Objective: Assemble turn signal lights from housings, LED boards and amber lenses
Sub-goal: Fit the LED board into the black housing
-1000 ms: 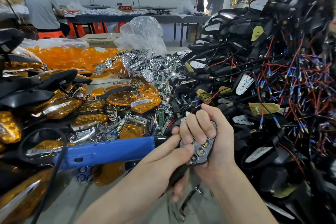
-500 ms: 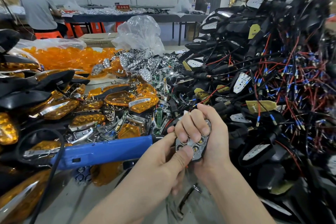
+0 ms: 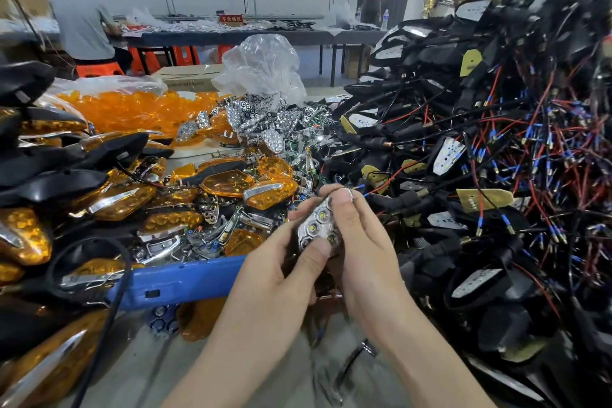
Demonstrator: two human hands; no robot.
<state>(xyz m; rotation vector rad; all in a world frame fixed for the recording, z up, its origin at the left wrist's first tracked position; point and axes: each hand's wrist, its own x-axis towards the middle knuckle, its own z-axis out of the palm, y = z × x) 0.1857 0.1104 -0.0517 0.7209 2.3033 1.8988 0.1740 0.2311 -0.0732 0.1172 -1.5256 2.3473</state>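
Our left hand (image 3: 281,262) pinches the lower end of the chrome LED reflector (image 3: 316,225), thumb pressed on its face; our right hand (image 3: 367,242) curls round the upper end, fingertips over the tip; both grip it, above the bare near side of the worktop (image 3: 159,371); whether a housing sits beneath it we cannot tell. Its long axis runs away from us, leaning slightly right. We judge a lens comes next; the nearest amber lens (image 3: 228,183) lies left of and beyond the hands, so the left hand is nearer; the blue tool (image 3: 178,281) lies crosswise just beside that hand; rightward the heap of wired housings (image 3: 496,175) crowds close; open room lies toward us.
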